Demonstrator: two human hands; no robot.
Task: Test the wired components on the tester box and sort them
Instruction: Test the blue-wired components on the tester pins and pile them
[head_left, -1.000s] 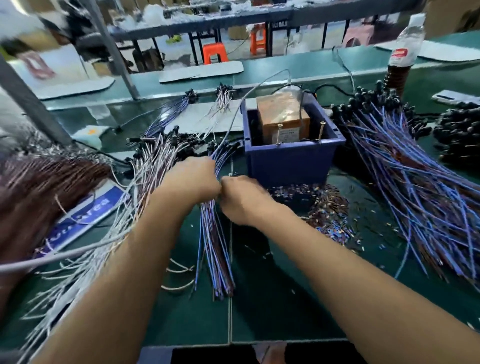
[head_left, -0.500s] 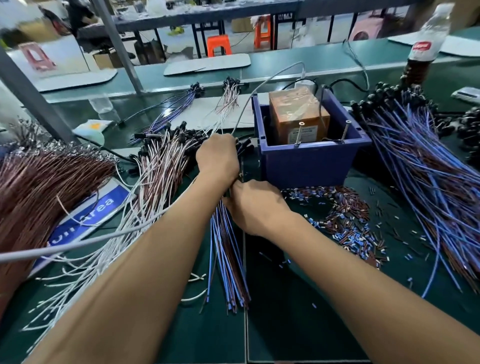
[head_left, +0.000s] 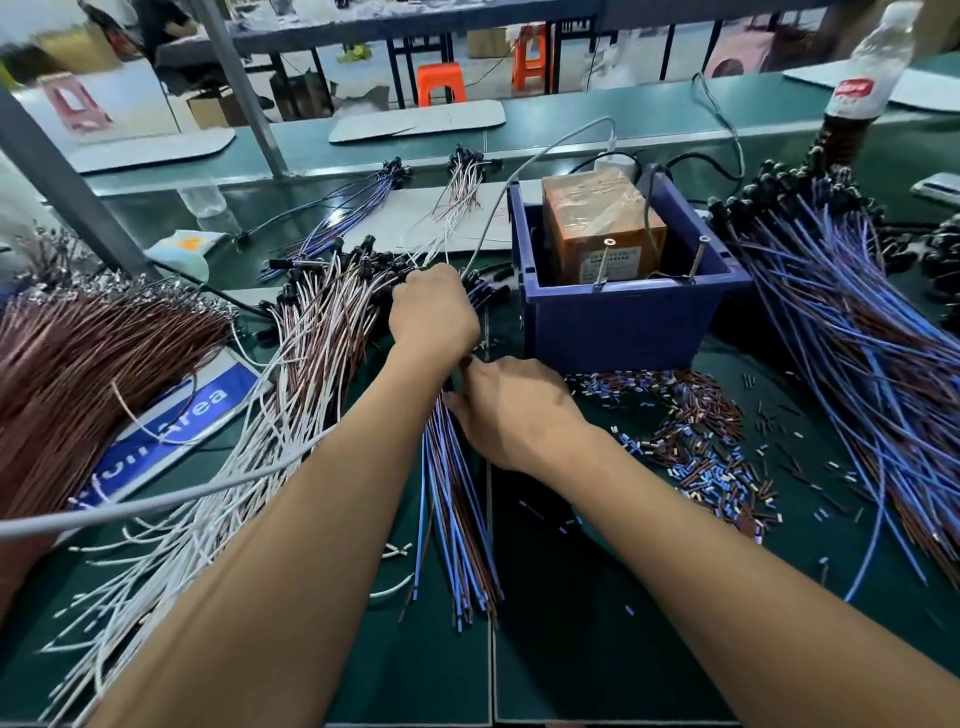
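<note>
Head-worn camera looks forward and down, close over workbench (head_left: 571, 649).

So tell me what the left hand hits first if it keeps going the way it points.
Likely the black component heads of the white-and-brown wires, right ahead of the left hand; depth is hard to judge.

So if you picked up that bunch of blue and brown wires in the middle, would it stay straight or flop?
Probably flop: the blue and brown wires are thin and fan apart at their loose ends. They would likely slide apart unless gripped tight, as both hands do now.
</note>
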